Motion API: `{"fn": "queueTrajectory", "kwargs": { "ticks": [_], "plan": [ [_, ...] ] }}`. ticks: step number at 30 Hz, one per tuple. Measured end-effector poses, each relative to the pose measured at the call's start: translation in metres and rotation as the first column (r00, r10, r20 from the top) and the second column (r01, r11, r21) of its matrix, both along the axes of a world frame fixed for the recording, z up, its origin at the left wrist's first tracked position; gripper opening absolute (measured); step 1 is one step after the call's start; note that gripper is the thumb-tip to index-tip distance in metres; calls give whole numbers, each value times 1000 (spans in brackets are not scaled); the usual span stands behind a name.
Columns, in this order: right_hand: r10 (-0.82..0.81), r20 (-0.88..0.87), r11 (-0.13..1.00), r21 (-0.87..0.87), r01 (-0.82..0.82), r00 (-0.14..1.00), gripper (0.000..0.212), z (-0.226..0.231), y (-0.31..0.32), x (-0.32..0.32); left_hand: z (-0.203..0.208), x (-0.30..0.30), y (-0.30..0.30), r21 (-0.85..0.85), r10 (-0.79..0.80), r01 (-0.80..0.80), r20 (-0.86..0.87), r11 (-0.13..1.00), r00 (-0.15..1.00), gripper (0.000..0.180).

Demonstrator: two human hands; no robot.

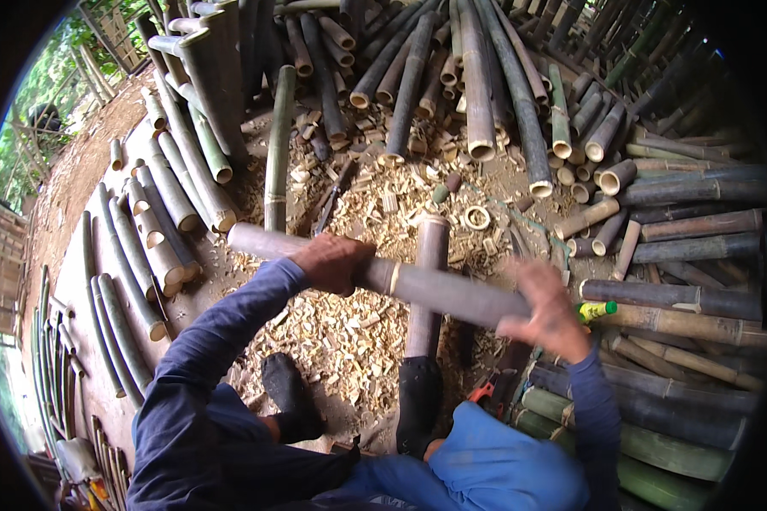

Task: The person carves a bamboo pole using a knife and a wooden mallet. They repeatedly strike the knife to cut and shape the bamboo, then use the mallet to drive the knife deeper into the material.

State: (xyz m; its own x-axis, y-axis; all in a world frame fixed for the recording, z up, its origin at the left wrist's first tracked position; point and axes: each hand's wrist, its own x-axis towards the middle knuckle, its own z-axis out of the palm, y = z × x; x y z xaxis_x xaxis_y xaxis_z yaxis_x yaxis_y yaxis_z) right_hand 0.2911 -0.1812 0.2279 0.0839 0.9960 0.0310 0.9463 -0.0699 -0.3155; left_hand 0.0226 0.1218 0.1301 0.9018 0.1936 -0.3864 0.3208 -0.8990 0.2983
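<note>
A dark bamboo pole [452,294] with a pale ring at its node lies slanting across in front of me, its right part blurred. My left hand [334,261] is wrapped round it left of the middle. At its right end is my right hand [547,308], smeared by motion, with fingers spread above the pole and thumb at its lower side. Below the held pole, a second bamboo pole [423,328] runs away from me, its near end by my dark-covered right foot [418,404]. My left foot [290,396] rests among the shavings.
Pale bamboo shavings [341,341] cover the ground. Cut bamboo poles [477,85] lie piled ahead and others [699,260] at the right. More lengths [158,243] lie at the left. A dark blade-like tool [337,194], a bamboo ring [476,218] and a green-yellow bottle [596,311] lie nearby.
</note>
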Motion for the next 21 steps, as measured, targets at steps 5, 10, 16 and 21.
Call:
{"fn": "queueTrajectory", "kwargs": {
  "ticks": [5, 10, 16, 21],
  "plan": [
    [-537, -423, 573, 452, 684, 730, 25, -58, -16, 47, 14, 18, -1, -197, 323, -257, 514, 946, 794, 61],
    [-683, -272, 726, -147, 672, 678, 48, -216, -20, -57, 46, 69, -45, -511, 603, -331, 586, 793, 541, 68],
    [-666, -107, 746, -62, 663, 738, 44, -271, -34, -62, 108, 111, -150, -576, 533, -22, 740, 817, 410, 75],
    [-620, -50, 783, -109, 613, 783, 41, -246, -31, -38, 114, 119, -203, -592, 528, 117, 778, 797, 340, 80]
  ]
}}
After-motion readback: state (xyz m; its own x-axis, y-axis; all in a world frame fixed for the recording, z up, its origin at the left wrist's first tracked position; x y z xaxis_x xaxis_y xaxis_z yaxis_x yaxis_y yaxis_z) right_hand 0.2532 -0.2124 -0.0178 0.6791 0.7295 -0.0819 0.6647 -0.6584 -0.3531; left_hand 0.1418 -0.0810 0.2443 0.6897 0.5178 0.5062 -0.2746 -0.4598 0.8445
